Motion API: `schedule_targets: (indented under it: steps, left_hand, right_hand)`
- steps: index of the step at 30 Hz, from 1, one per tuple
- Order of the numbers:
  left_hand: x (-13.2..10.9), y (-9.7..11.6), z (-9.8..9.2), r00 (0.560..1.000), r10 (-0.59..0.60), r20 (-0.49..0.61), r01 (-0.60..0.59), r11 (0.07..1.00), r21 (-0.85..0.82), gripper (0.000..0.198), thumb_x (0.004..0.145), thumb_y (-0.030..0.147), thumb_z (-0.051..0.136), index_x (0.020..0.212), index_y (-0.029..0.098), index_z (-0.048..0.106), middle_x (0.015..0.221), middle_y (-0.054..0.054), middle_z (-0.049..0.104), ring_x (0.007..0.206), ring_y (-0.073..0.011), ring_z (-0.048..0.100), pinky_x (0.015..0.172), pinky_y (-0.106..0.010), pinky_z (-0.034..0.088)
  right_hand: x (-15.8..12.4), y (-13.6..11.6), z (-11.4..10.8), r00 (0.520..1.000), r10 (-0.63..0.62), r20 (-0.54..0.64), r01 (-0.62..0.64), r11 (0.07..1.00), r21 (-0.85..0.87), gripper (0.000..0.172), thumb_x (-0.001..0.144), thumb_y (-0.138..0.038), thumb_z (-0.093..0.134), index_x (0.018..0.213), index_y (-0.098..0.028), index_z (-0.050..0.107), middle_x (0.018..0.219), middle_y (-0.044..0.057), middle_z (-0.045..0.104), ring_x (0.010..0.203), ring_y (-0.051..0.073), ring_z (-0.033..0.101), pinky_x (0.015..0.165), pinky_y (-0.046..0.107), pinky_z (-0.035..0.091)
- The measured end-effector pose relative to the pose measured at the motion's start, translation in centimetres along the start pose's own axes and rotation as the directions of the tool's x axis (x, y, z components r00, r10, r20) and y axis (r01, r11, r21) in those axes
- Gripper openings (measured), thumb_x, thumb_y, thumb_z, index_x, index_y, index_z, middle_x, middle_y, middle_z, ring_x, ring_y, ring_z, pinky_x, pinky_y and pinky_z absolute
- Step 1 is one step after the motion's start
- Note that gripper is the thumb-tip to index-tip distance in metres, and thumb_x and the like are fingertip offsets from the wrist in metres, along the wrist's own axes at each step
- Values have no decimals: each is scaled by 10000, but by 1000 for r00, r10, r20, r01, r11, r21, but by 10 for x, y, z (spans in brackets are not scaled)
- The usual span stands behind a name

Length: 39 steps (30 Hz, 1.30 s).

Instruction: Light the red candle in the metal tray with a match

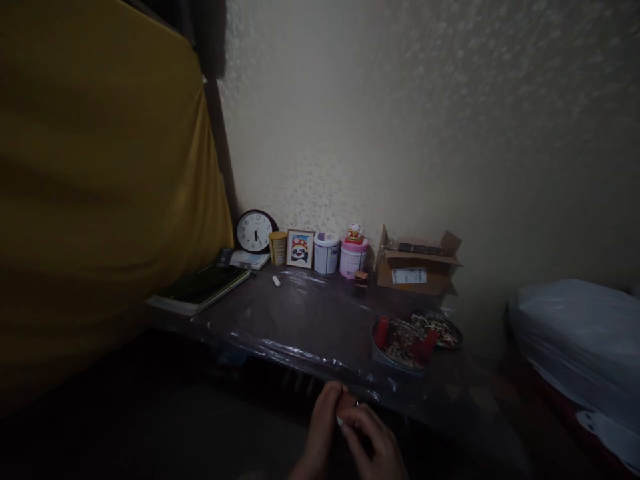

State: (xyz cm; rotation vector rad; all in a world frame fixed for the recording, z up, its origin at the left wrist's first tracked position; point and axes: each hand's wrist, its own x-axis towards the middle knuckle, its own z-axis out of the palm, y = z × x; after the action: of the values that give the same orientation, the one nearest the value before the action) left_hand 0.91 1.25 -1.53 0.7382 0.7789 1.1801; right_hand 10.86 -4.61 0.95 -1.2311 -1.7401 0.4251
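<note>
My left hand (324, 421) and my right hand (373, 437) are close together in front of the table's near edge, low in the middle of the head view. Between their fingers is a small reddish piece (346, 403) with a whitish bit at its lower end; the dim light hides what kind of thing it is. Both hands have their fingers pinched around it. Beyond them to the right, on the table, stands a round bowl (401, 348) of small mixed pieces, with red objects at its rim. Behind it lies a second round dish (440, 331) holding thin pale sticks.
Along the wall stand a clock (255, 231), a yellow cup (278, 248), a framed panda picture (300, 249), a white tub (327, 253), a pink tub (353, 259) and an opened cardboard box (415, 270). A large book (200, 290) lies left; yellow cloth (110, 147) hangs beside it.
</note>
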Motion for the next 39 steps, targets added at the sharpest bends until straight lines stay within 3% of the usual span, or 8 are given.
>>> schedule_targets:
  steps: [3,12,15,21,24,27,31,39]
  left_hand:
    - [-1,2,2,997,83,1,-83,997,0,238,649,409,648,617,193,552,648,32,494,657,-148,440,670,-265,365]
    - [-2,5,9,997,64,44,-66,996,58,274,654,438,651,575,185,580,581,31,507,601,-145,452,611,-259,368]
    - [-7,10,10,995,52,86,-57,997,51,252,656,426,668,669,175,650,674,-5,608,708,-178,531,676,-268,398]
    - [-10,11,8,979,-79,186,89,995,-47,318,602,352,748,851,164,691,885,-83,709,824,-213,611,767,-308,427]
    - [-8,6,9,977,-107,185,129,986,-108,278,601,329,757,811,156,698,844,-73,709,778,-188,622,731,-289,440]
    - [-7,4,9,978,-133,158,160,971,-176,264,593,328,765,775,149,698,777,-52,698,731,-168,629,702,-269,448]
    - [-8,5,10,979,-162,126,186,960,-210,252,617,321,751,792,149,698,817,-69,708,791,-187,642,756,-288,456]
    - [-4,1,8,982,-139,124,166,958,-235,246,601,295,765,786,144,706,833,-80,714,835,-200,640,791,-297,459]
  right_hand:
    - [-2,-1,4,999,-29,18,30,997,-65,136,850,-229,503,876,-272,629,788,5,668,719,148,636,663,199,500]
    - [5,8,-5,994,61,-93,-66,997,-50,186,867,-348,474,826,-262,634,790,24,670,741,167,640,700,219,509]
    - [8,12,-11,980,142,-137,-139,990,31,218,837,-406,507,821,-242,650,806,40,679,747,182,638,696,236,517]
    - [12,26,-24,915,357,-188,-295,909,295,287,717,-487,629,785,-209,652,748,41,684,698,203,644,637,265,535]
    - [15,30,-31,871,448,-201,-331,838,434,341,661,-518,668,779,-199,655,691,29,678,618,195,639,568,274,538]
    - [17,31,-37,839,502,-210,-352,795,494,358,658,-528,665,782,-192,664,701,40,694,663,217,660,633,311,550]
    - [15,34,-35,858,467,-215,-345,833,433,348,703,-526,621,802,-196,666,787,59,714,756,241,672,721,337,543]
    - [8,32,-26,942,224,-250,-204,973,105,197,799,-394,552,816,-238,671,817,23,712,789,193,659,735,236,517]
